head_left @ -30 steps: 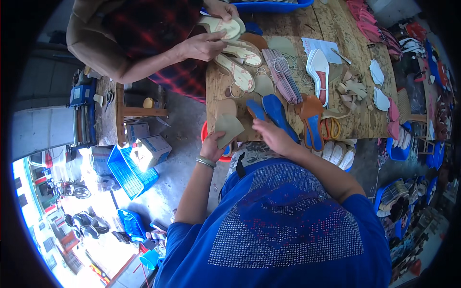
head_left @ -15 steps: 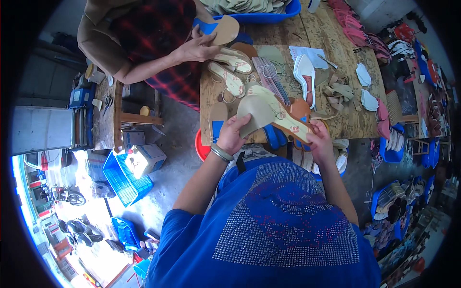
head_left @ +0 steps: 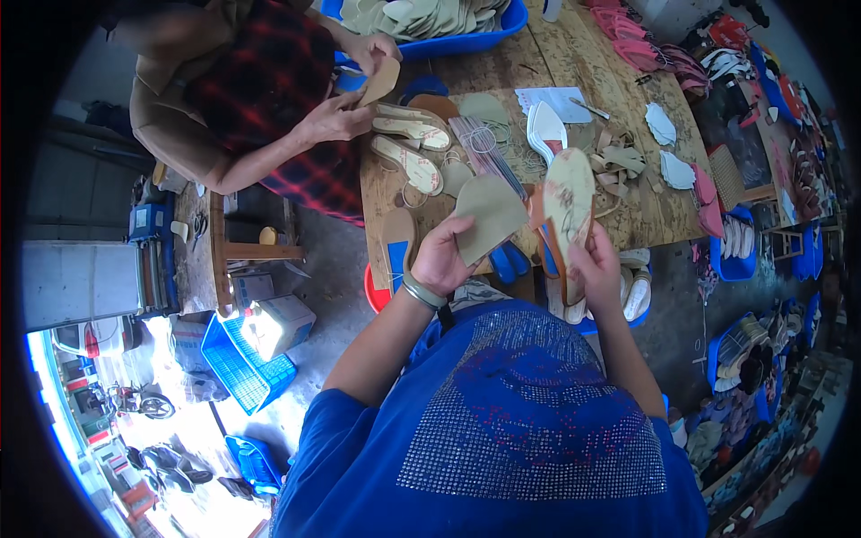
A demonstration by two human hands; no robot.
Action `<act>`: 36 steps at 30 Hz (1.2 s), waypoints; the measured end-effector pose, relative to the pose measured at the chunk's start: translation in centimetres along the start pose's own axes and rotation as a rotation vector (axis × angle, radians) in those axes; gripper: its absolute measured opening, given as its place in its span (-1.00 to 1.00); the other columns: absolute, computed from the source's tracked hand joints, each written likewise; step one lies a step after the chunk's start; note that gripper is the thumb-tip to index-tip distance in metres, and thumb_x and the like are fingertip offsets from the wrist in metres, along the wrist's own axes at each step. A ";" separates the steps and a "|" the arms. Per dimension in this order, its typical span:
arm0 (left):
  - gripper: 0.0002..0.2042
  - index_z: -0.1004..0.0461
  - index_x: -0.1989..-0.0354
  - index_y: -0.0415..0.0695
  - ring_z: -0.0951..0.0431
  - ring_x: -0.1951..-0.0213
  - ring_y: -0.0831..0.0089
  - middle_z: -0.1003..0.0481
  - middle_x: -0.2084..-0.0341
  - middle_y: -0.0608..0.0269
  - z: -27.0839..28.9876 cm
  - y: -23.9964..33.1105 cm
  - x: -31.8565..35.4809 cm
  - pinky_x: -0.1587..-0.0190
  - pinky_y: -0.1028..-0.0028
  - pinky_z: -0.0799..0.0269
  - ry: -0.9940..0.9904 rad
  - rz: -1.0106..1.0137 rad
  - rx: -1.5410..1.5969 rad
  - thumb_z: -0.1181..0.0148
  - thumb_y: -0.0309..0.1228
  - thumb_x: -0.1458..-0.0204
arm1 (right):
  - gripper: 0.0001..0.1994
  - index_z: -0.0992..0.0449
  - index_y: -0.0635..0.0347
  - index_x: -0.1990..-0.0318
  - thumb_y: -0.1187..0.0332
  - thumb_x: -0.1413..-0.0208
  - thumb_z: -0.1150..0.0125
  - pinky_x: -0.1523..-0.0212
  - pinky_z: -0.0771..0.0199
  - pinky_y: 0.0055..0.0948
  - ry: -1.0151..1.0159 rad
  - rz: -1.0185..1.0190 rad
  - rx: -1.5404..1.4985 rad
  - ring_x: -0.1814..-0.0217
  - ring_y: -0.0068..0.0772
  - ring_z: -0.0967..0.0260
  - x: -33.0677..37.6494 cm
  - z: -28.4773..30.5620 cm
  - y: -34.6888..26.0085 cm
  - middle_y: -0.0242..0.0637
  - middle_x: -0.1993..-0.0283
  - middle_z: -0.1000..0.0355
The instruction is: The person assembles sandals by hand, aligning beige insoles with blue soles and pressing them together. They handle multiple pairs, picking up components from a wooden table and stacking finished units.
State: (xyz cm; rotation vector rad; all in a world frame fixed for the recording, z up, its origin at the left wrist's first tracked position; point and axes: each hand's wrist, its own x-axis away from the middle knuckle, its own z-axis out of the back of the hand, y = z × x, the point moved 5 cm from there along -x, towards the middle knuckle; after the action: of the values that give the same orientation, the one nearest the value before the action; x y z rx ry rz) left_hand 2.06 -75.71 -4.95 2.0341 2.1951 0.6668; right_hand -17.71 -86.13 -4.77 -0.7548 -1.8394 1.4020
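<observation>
Pinching a grey sole piece (head_left: 493, 218) between thumb and fingers, the left hand (head_left: 441, 255) holds it up over the near side of the wooden table (head_left: 659, 222)! Just to the right, the right hand (head_left: 599, 269) pinches the near end of a pale, brown-edged sole (head_left: 569, 193). Far left, a co-worker's hands (head_left: 334, 118) grip a tan piece (head_left: 383, 81), near the blue tub (head_left: 457, 46).

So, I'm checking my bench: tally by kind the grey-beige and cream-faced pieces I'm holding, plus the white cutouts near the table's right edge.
Grey-beige piece, left hand: 1
Cream-faced sole, right hand: 1
White cutouts: 2
Total: 4
</observation>
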 end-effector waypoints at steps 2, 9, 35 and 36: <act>-0.53 -0.15 -0.27 -0.16 -0.35 -0.19 0.26 -0.36 -0.13 0.11 -0.3 -0.2 -0.5 -0.23 0.26 -0.25 -0.046 0.011 0.127 0.14 -0.17 -0.27 | -0.55 -0.25 0.31 -0.17 0.44 -0.12 -0.14 0.23 -0.41 -0.67 -0.104 -0.029 0.097 0.16 -0.63 -0.41 1.2 -2.0 -1.1 -0.29 0.10 -0.47; -0.46 -0.14 -0.27 -0.14 -0.35 -0.18 0.27 -0.33 -0.15 0.12 -2.0 -0.8 -1.6 -0.23 0.23 -0.24 -0.033 0.006 0.035 0.30 -0.01 -0.28 | -0.51 -0.24 0.37 -0.17 0.43 -0.10 -0.18 0.11 -0.41 -0.55 -0.179 -0.016 0.212 0.11 -0.59 -0.42 1.1 -5.2 -1.6 -0.20 0.12 -0.50; -0.44 -0.16 -0.24 -0.18 -0.33 -0.19 0.22 -0.33 -0.14 0.08 -2.4 -0.7 -2.1 -0.22 0.19 -0.25 -0.027 -0.009 -0.001 0.30 0.01 -0.28 | -0.59 -0.30 0.35 -0.08 0.39 -0.11 -0.19 0.10 -0.40 -0.54 -0.177 -0.061 0.244 0.11 -0.55 -0.41 0.6 -4.8 -1.2 -0.23 0.14 -0.46; -0.45 -0.16 -0.24 -0.18 -0.34 -0.18 0.22 -0.33 -0.14 0.08 -2.4 -0.7 -2.1 -0.22 0.19 -0.25 -0.023 -0.006 -0.002 0.30 0.01 -0.28 | -0.59 -0.30 0.35 -0.08 0.39 -0.11 -0.19 0.11 -0.40 -0.53 -0.181 -0.034 0.254 0.11 -0.55 -0.41 0.5 -4.8 -1.2 -0.23 0.14 -0.46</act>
State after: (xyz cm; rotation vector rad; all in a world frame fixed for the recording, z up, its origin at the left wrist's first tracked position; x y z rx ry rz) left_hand 0.87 -78.38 -3.55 2.0238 2.1861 0.6420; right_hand -14.18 -83.32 -2.73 -0.4798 -1.7521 1.6887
